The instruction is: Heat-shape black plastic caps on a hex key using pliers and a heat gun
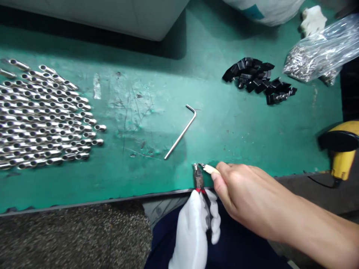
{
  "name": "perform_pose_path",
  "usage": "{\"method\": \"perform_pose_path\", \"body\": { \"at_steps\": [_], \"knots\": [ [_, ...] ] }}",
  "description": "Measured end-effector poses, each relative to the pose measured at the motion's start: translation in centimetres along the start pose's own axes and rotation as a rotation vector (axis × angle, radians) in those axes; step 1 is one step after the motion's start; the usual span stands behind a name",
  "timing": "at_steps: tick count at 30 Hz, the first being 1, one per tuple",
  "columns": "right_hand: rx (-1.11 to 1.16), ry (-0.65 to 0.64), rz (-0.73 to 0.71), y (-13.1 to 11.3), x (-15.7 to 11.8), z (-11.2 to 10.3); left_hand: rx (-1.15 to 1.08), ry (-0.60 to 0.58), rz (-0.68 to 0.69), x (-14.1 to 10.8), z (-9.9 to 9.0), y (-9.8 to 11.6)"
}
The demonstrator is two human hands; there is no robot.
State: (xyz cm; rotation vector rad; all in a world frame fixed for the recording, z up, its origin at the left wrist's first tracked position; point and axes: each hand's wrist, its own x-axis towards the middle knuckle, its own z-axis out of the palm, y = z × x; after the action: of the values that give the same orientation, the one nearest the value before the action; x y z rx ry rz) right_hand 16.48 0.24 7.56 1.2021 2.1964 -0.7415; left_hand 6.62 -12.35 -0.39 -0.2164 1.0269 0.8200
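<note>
My left hand [193, 224], in a white glove, is closed around the handles of a pair of pliers [199, 180] at the table's front edge. A small shiny metal piece [195, 167] is at the jaw tips. My bare right hand [238, 186] grips a thin cream-coloured stick-like tool [211, 169], whose dark tip comes close to the metal piece. Whether they touch, I cannot tell. Beyond both hands, a hex key [181, 136] lies on the green tabletop [157, 97].
Rows of short metal tubes [47, 119] cover the left side. Black plastic parts [258, 78] are heaped at the back right, near a clear bag of small metal pieces [305, 59]. A yellow and black tool [343, 149] sits at the right edge. A grey box [92, 15] stands behind.
</note>
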Motion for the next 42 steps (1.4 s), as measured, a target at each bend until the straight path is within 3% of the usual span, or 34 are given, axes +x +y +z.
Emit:
{"method": "perform_pose_path", "body": {
  "at_steps": [6, 9, 13, 19, 24, 32, 38, 42],
  "knots": [
    [0.172, -0.032, 0.072, 0.3, 0.0, 0.1, -0.097, -0.134, -0.005, 1.0, -1.5, -0.8],
    [0.233, -0.047, 0.093, 0.5, -0.2, 0.1, -0.251, -0.306, -0.078, 1.6, -2.5, -0.7],
    [0.033, 0.109, 0.066, 0.7, -0.6, 0.8, -0.383, -0.462, -0.235, 2.0, -3.3, -0.5],
    [-0.263, 0.235, -0.072, 1.6, 0.0, 1.4, -0.547, -0.498, -0.375, 1.6, -5.6, -1.1],
    [-0.351, 0.287, -0.124, 2.2, 0.4, 1.7, -0.516, -0.419, -0.434, 1.7, -7.4, -1.7],
    [-0.323, 0.326, -0.180, 2.9, 0.4, 2.5, -0.577, -0.410, -0.399, 0.7, -5.9, -1.4],
    [-0.331, 0.369, -0.211, 3.3, 0.7, 2.8, -0.624, -0.506, -0.389, 0.5, -5.0, -0.3],
    [-0.343, 0.392, -0.260, 3.9, 1.0, 2.9, -0.556, -0.415, -0.370, -0.2, -4.9, 0.3]
  ]
}}
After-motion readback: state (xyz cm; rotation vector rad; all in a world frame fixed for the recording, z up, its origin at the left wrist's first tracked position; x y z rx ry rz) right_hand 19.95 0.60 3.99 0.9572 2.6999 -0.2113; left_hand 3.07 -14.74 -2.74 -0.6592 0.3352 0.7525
